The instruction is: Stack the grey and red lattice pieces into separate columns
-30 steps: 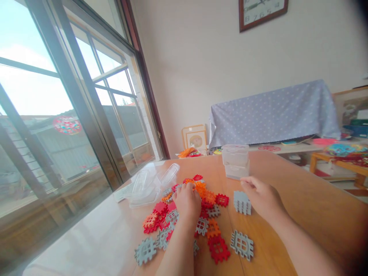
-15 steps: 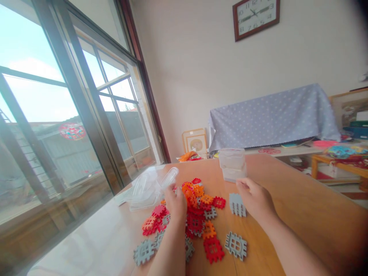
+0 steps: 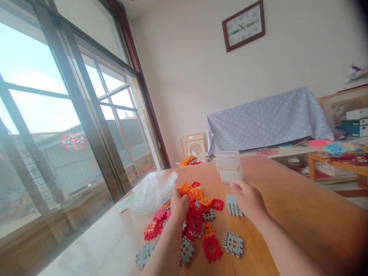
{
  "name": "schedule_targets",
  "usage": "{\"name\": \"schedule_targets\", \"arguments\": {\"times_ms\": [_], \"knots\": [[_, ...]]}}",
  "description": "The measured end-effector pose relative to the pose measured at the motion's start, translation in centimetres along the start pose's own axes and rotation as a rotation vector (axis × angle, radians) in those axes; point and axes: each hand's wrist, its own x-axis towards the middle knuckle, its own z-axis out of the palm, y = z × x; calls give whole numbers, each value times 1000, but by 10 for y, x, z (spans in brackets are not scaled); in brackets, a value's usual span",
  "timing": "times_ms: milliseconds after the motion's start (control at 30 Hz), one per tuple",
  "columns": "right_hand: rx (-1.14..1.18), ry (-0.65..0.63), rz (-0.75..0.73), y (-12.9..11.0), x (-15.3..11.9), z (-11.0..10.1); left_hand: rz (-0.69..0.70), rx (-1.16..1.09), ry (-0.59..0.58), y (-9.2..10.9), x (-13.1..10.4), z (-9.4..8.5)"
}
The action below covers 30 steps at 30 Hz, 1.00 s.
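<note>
1. The interlocking pieces lie on the desk [image 3: 290, 203], most of them in a loose heap [image 3: 194, 224] of red, orange and gray, some overlapping and some flat
2. Done so far, as it appears: several gray pieces form a compact gray stack [image 3: 234, 206], to the right of the heap and apart from it
3. Left unstacked: nearly all the red and orange pieces, plus gray ones, among them a lone gray piece [image 3: 233, 244] at the heap's near right and another gray piece [image 3: 145, 255] at its near left; the work looks to be at an early stage
4. The left hand [image 3: 178, 205] is at the heap's left side, next to the orange pieces; its fingers are bent and partly hidden, so whether they hold a piece cannot be told
5. The right hand [image 3: 250, 197] is right of the heap, close beside the gray stack; its fingers are curled narrow, but whether they touch the stack or grip anything cannot be told
6. Clear lids [image 3: 146, 197] lie left of the heap, and clear boxes [image 3: 229, 166] stand beyond it to the right, with no way to make out whether they contain pieces
</note>
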Motion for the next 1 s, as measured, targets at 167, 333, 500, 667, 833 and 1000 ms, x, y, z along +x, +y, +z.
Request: {"name": "schedule_targets", "arguments": {"times_ms": [167,333,500,667,833,1000], "knots": [[22,-3,-14,-6,-2,-3,-6,-128,19,-6,5,-14],[33,-15,-33,-8,-4,-2,-20,-219,-8,-17,11,-29],[10,1,-29,-9,-4,-2,-41,-208,-32,-34,22,-53],[0,-30,-35,-8,-4,1,-64,-37,-70,-61,29,-80],[-4,-29,-51,-5,-5,3,-66,168,7,-81,46,-93],[12,-27,-57,-1,-4,7,22,346,-71,-85,62,-83]]}}
